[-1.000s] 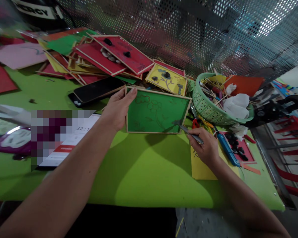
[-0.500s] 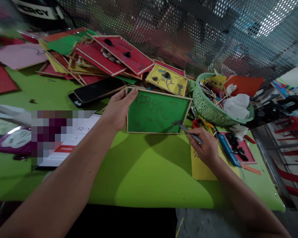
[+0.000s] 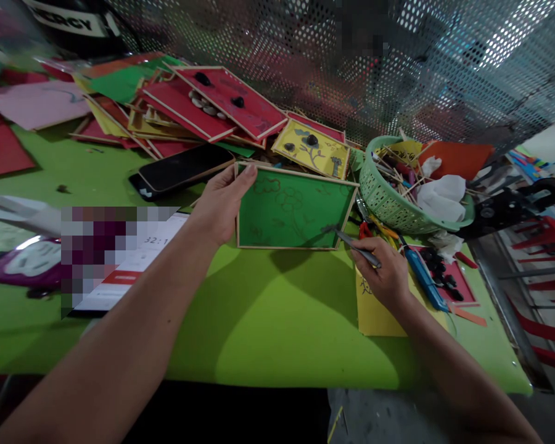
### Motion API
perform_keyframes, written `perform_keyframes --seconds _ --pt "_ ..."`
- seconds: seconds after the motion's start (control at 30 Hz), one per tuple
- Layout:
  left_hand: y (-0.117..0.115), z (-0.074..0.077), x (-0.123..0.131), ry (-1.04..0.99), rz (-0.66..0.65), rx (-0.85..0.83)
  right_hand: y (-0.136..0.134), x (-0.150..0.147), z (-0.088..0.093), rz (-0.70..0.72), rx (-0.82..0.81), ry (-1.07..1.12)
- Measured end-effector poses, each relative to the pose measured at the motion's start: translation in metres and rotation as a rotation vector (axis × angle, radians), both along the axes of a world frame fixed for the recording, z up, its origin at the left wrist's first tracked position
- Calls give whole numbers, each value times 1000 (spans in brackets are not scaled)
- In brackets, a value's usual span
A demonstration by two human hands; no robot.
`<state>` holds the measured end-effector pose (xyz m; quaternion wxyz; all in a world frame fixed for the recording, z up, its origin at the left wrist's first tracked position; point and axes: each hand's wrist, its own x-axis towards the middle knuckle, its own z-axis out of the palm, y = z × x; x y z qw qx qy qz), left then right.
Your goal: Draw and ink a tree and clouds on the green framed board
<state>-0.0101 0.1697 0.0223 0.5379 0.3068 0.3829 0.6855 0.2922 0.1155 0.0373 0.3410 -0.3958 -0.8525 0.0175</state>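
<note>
My left hand (image 3: pixel 224 200) is closed on the left edge of a green card (image 3: pixel 289 213) framed with thin wooden sticks, thumb on its front. The card is tilted up and bears faint outlines of flowers and leaves. My right hand (image 3: pixel 382 271) pinches a slim grey pen (image 3: pixel 363 251), its tip at the card's lower right corner. A small dark grey mark (image 3: pixel 328 229) shows beside the tip. Below my right hand a yellow sheet (image 3: pixel 379 317) with drawn lines lies partly hidden.
Behind the card are two stacked phones (image 3: pixel 185 169), a pile of framed red cards (image 3: pixel 231 102) and a yellow card (image 3: pixel 311 148) with dark stones. A green basket (image 3: pixel 393 200) of sticks and paper stands right, near a blue glue gun (image 3: pixel 425 277). A tablet (image 3: pixel 134 265) lies left.
My right hand and the pen have shifted very slightly to the right. The grey mark by the tip looks a little fuller. My left hand and the card are almost still.
</note>
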Motion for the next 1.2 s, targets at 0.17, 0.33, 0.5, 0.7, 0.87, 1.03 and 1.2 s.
perform_keyframes --seconds 0.17,0.33,0.5,0.7,0.87,1.03,1.2 --pt "1 -4 -1 3 -13 19 0 1 0 -13 -19 -7" --pt "1 -4 -2 17 -20 11 0 1 0 -24 -16 -17" --pt "1 -2 -2 -2 -6 -5 0 1 1 -13 2 -10" --pt "1 -3 -2 11 -13 1 0 1 1 4 9 -3" --pt "1 -2 -1 -33 -18 15 -1 2 0 13 19 15" --pt "2 -3 -1 -40 -42 16 0 0 2 33 27 28" --pt "3 -4 -2 -42 -58 21 1 0 1 29 23 21"
